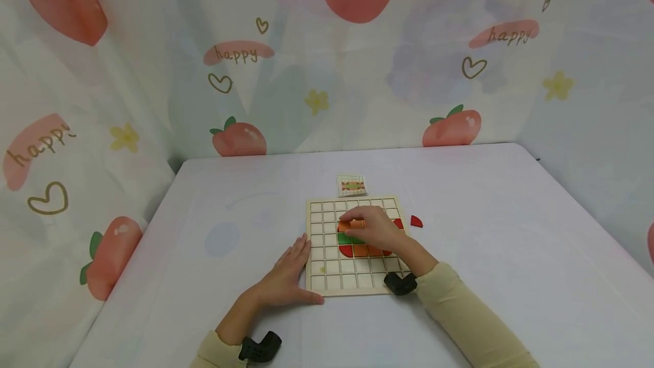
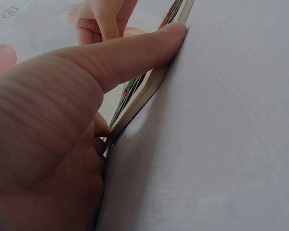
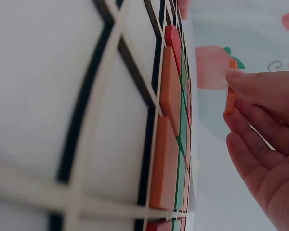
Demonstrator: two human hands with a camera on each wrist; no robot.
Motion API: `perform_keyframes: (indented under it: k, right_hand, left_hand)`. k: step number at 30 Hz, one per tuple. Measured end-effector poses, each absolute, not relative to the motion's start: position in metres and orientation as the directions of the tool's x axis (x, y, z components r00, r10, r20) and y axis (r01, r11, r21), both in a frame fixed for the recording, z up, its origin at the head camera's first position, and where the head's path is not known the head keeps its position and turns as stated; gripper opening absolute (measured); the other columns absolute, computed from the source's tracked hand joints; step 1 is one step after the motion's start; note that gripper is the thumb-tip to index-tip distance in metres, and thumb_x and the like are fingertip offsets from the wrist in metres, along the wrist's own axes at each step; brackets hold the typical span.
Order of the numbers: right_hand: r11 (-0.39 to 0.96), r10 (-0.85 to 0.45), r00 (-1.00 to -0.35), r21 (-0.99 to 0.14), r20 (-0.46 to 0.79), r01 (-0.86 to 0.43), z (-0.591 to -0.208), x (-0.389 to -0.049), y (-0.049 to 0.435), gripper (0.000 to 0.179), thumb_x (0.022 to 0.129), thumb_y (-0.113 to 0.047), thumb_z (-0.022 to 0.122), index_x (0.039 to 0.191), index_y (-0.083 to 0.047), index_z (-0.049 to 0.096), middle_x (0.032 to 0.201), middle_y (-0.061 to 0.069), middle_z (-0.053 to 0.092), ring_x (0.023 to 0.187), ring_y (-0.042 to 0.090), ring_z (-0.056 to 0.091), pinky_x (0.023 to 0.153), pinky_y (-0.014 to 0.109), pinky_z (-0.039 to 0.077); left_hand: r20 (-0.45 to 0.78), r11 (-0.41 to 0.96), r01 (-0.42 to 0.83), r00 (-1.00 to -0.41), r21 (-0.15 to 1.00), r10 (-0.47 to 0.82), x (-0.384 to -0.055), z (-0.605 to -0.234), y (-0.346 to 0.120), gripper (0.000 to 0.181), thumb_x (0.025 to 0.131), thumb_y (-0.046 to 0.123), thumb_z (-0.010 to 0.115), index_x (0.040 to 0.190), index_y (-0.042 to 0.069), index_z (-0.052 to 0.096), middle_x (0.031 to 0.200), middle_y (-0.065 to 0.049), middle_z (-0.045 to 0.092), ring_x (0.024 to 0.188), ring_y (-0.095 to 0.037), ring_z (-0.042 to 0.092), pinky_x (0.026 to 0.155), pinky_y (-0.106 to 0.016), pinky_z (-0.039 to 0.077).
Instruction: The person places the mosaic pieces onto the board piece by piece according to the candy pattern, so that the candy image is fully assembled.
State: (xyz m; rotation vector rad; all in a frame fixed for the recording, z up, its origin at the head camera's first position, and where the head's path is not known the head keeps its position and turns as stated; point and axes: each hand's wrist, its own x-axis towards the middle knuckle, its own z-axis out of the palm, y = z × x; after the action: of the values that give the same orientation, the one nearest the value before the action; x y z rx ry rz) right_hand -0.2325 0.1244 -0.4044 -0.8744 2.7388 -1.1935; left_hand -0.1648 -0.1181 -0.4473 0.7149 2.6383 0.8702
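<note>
A square wooden grid board (image 1: 308, 277) lies on the table, with red, green and orange tiles set in its middle and right cells. My right hand (image 1: 375, 227) is above those tiles, pinching a thin orange tile (image 3: 231, 94) between thumb and fingers; it hides part of the pattern. In the right wrist view the held tile is apart from the board, while orange tiles (image 3: 165, 163) sit in the grid. My left hand (image 1: 283, 280) rests at the board's near left corner, fingers straight along the left side and thumb (image 2: 135, 55) against the front edge.
Just right of the board lies a loose red quarter-round tile (image 1: 416, 221). Behind the board is a small pattern card (image 1: 352, 185) with a printed grid design. A white cloth covers the table (image 1: 245, 186), and a printed curtain (image 1: 357, 72) hangs behind.
</note>
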Motion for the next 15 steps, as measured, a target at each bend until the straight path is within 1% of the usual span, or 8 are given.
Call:
perform_keyframes:
  k: [3,9,15]
  right_hand:
    - [0.547,-0.505,-0.842,-0.685,0.189,-0.482,-0.404,-0.233,0.118,0.028,0.08,-0.006,0.071,0.108,-0.001,0.067,0.104,0.007,0.066,0.1,0.023,0.059,0.087,0.041,0.046]
    - [0.535,-0.539,-0.82,-0.675,0.191,-0.509,-0.408,-0.234,0.106,0.028,0.079,-0.005,0.072,0.106,-0.001,0.067,0.104,0.006,0.066,0.1,0.021,0.059,0.086,0.038,0.047]
    - [0.566,-0.528,-0.834,-0.667,0.158,-0.485,-0.408,-0.232,0.098,0.027,0.078,-0.006,0.073,0.104,-0.003,0.069,0.103,0.005,0.066,0.099,0.021,0.058,0.086,0.037,0.047]
  left_hand:
    - [-0.105,0.701,0.366,-0.841,0.613,0.531,-0.165,-0.447,-0.118,0.116,0.066,0.061,0.07,0.147,0.002,0.011,0.153,-0.008,0.0,0.138,-0.018,-0.003,0.109,-0.042,0.006]
    - [-0.104,0.697,0.365,-0.84,0.617,0.532,-0.165,-0.446,-0.119,0.116,0.067,0.06,0.071,0.147,0.002,0.011,0.153,-0.008,-0.001,0.138,-0.018,-0.003,0.109,-0.042,0.007]
    - [-0.096,0.689,0.374,-0.836,0.621,0.54,-0.164,-0.445,-0.119,0.115,0.067,0.058,0.071,0.147,0.002,0.01,0.153,-0.008,-0.001,0.138,-0.018,-0.003,0.11,-0.041,0.006]
